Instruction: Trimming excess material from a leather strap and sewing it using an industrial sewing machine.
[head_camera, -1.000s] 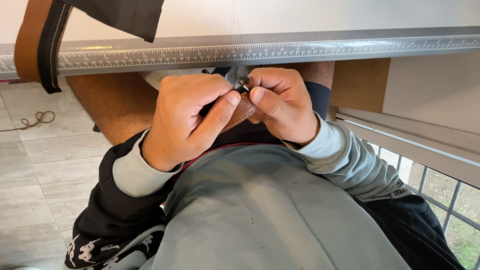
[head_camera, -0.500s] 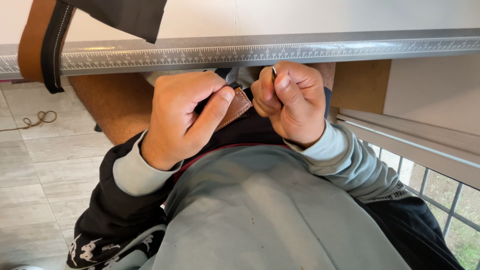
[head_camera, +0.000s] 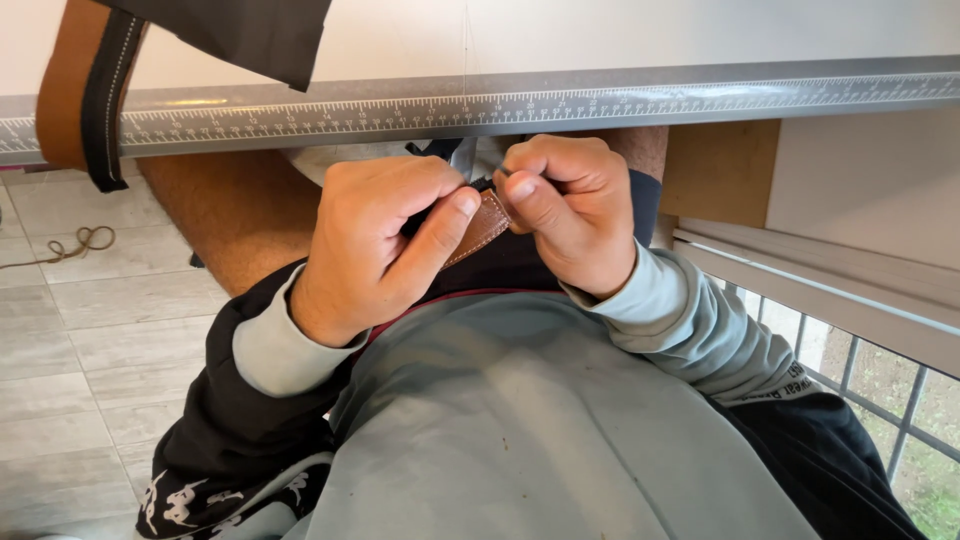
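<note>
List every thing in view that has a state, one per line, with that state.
left hand: closed around the brown leather strap, thumb pressed on it
right hand: fist shut, pinching at the strap's end
brown leather strap: held between both hands, tilted, mostly covered
metal ruler: lying flat along the table edge
black fabric: hanging over the table edge
brown band: draped over the ruler's left end

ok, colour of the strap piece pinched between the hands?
Brown leather strap with light stitching along its edge, pinched between the left hand and right hand; head view.
</note>
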